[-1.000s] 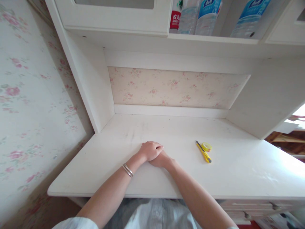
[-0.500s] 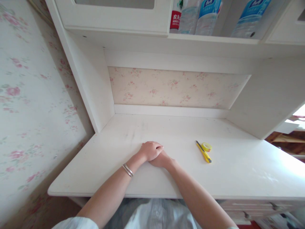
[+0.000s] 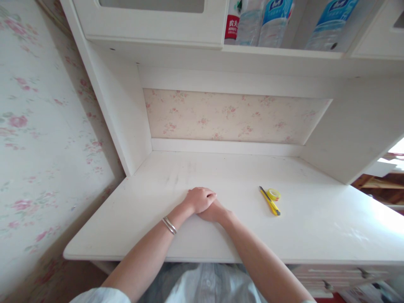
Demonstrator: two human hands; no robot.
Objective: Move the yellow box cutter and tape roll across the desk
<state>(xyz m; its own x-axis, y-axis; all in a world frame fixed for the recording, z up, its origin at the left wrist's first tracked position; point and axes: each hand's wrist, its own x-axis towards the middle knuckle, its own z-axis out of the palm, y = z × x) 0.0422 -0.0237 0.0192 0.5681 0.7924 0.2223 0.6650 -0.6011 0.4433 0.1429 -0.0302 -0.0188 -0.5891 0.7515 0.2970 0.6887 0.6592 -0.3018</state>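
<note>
My left hand [image 3: 199,199] lies on top of my right hand [image 3: 212,211], both resting on the white desk [image 3: 126,223] near its front middle. The left fingers are closed over the right hand, and a silver bangle [image 3: 169,225] circles the left wrist. The fingers of my right hand are hidden under the left. To the right of the hands, a yellow utility knife [image 3: 270,201] lies slantwise on the desk. A small roll of yellow tape [image 3: 273,194] sits beside it, at its right.
Overhead, an open shelf [image 3: 284,51] holds several plastic bottles [image 3: 274,25] between cabinet doors [image 3: 151,25]. White side panels [image 3: 110,105] flank the desk. Drawers [image 3: 341,277] with knobs are below its right front edge. A flowered wall [image 3: 41,147] stands at the left.
</note>
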